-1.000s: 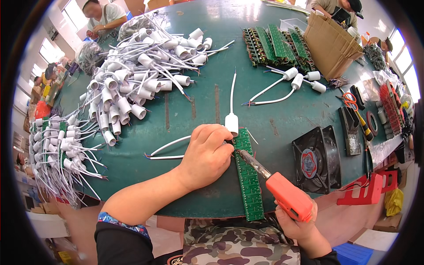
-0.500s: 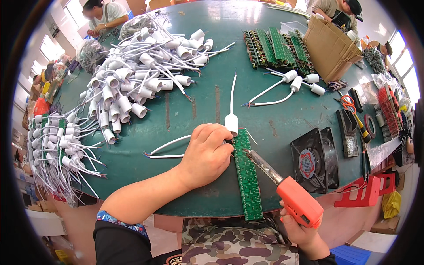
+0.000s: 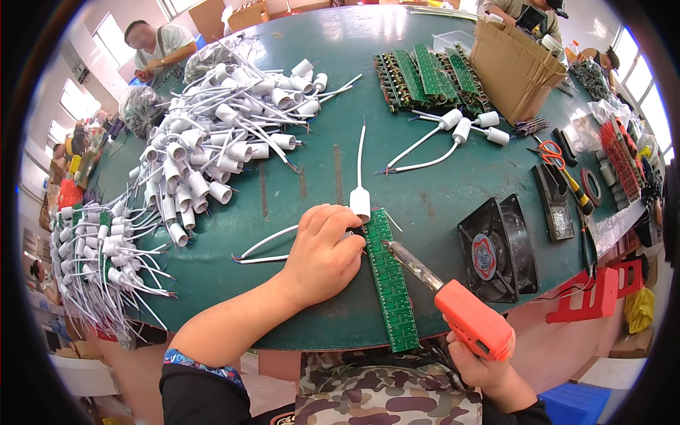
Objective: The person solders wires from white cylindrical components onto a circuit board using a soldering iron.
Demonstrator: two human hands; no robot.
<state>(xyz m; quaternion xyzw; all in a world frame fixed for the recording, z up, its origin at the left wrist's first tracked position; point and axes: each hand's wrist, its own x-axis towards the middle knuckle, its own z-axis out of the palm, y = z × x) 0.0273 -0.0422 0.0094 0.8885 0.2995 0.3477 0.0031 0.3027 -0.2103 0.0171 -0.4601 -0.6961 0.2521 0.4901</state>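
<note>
A long green circuit board (image 3: pixel 394 297) lies lengthwise on the table in front of me, its near end at the table edge. My left hand (image 3: pixel 327 244) is closed at the board's far end, fingertips pinched together; what they grip is hidden. Just beyond those fingertips is a white cup-shaped holder (image 3: pixel 360 202) with a white cable running away from me. Two more white cables (image 3: pixel 268 242) emerge left of this hand. My right hand (image 3: pixel 482 365) is wrapped round the handle of a red soldering iron (image 3: pixel 473 319). Its metal tip is at the board's upper part, near the left fingers.
White cabled holders (image 3: pixel 212 134) form a big pile at left, with another bundle (image 3: pixel 106 248) nearer. A black fan (image 3: pixel 496 248) stands right of the iron. Farther right are a black tray (image 3: pixel 554 202) and orange-handled scissors (image 3: pixel 549 154). Populated boards (image 3: pixel 428 74) and a cardboard box (image 3: pixel 513 71) stand behind.
The whole view has shifted slightly. Both hands, the soldering iron and the board keep nearly the same positions relative to each other. The person at the far left has lifted their head.
</note>
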